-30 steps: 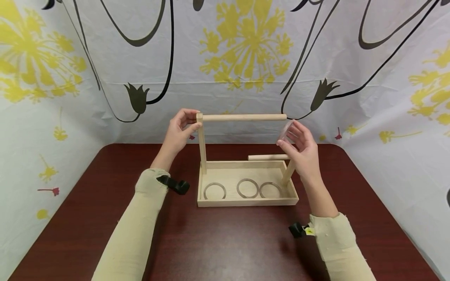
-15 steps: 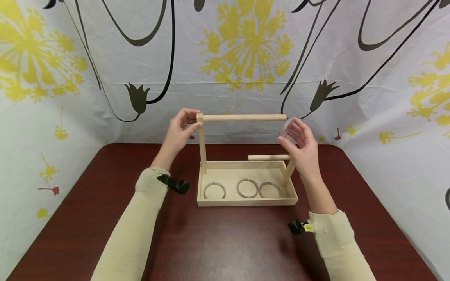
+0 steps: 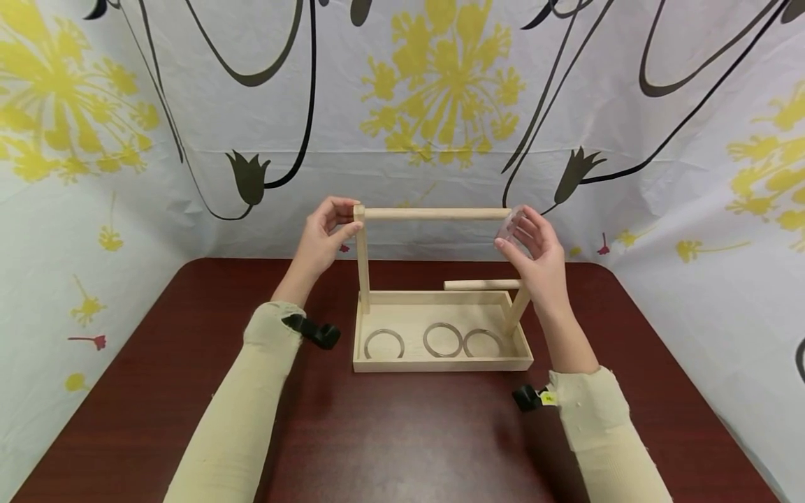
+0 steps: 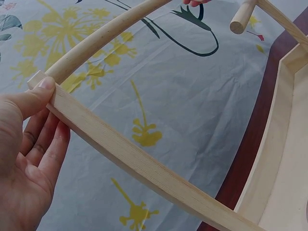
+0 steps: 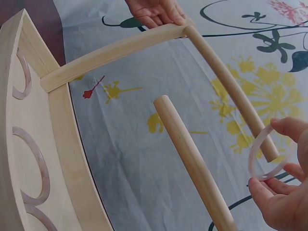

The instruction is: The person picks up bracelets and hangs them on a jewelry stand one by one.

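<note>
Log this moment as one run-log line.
left hand: grips upright post top | right hand: holds clear ring at upper dowel free end | tray: three rings inside

Right hand (image 3: 534, 255) holds clear ring (image 3: 508, 225) at rod (image 3: 437, 214) end (left hand (image 3: 323, 234) steadies post (image 3: 361, 258)).

No text, label, brand, number or sign can be read in any view. A small yellow tag (image 3: 549, 397) sits on the black wrist strap at the right sleeve, but it is too small to tell whether anything is printed on it. The white backdrop cloth (image 3: 402, 105) bears only yellow flower and black tulip-and-stem patterns, with no lettering.
</note>
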`<state>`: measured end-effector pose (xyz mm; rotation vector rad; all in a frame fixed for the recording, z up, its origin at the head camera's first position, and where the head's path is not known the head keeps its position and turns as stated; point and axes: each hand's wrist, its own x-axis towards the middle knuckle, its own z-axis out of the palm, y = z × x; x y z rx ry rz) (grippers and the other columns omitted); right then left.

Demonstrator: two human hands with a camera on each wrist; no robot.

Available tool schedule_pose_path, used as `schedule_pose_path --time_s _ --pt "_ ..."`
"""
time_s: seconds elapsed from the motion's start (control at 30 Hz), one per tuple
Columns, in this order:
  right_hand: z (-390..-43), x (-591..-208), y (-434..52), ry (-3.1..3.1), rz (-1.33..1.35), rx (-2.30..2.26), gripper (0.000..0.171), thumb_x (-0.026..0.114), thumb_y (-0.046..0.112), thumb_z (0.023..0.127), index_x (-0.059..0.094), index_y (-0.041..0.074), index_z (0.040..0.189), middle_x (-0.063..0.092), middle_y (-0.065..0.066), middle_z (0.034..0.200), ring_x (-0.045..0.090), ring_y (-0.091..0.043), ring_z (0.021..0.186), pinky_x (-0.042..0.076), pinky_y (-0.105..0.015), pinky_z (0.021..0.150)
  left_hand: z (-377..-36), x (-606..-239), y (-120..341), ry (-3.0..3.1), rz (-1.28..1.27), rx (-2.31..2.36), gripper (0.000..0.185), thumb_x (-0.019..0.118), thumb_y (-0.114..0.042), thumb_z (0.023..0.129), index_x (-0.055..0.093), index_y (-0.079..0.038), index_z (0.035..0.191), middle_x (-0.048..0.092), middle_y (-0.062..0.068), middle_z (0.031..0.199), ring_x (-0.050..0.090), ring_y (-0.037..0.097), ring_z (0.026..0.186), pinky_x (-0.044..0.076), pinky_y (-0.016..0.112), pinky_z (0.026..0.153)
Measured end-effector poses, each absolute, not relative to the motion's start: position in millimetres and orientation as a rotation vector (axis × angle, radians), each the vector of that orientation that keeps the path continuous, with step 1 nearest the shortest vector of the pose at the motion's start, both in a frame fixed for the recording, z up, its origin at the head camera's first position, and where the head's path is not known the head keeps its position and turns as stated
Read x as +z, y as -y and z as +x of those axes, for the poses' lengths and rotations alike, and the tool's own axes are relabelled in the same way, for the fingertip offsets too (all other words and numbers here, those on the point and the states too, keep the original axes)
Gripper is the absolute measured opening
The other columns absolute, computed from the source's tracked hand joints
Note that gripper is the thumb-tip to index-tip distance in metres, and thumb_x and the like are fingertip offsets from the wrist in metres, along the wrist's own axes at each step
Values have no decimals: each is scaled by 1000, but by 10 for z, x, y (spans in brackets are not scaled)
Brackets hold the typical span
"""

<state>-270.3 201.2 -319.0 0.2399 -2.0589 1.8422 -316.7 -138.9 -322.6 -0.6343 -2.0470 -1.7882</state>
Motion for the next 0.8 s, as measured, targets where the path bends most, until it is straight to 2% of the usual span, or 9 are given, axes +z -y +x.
schedule_pose_path --time_s 0.17,0.3,0.47,0.63,0.8 --pt "-2741 -3187 -1992 2088 223 1822 69 71 9 91 40 16 151 48 -14 150 48 -28 138 47 -10 98 -3168 -3227 1389 2046 -628 -1790 32 65 4 93 55 9 123 64 9 113 60 2 97 51 18 85" --pt "-2773 -3191 -1973 2105 194 1809 69 71 10 91 39 14 151 49 -14 149 49 -27 137 47 -12 99 -3168 -3225 1388 2053 -629 -1787 32 65 3 93 55 9 123 65 7 115 59 2 98 51 17 85" --pt "-2809 -3201 -1938 2114 170 1821 68 71 11 91 39 11 151 49 -13 148 49 -27 138 45 -22 108 -3166 -3225 1394 2061 -634 -1778 33 64 3 94 54 10 124 64 -1 112 59 3 99 51 16 85" --pt "-2825 -3212 -1908 2133 164 1824 68 71 13 92 39 9 151 48 -14 151 47 -27 140 41 -31 114 -3169 -3226 1390 2059 -630 -1787 32 64 3 94 54 10 123 65 8 115 59 3 99 51 18 86" --pt "-2850 -3223 -1871 2132 166 1847 68 70 12 92 38 8 152 46 -15 152 46 -27 142 44 -21 109 -3170 -3228 1388 2045 -625 -1798 32 65 5 93 54 10 122 64 16 119 59 2 98 51 21 88"
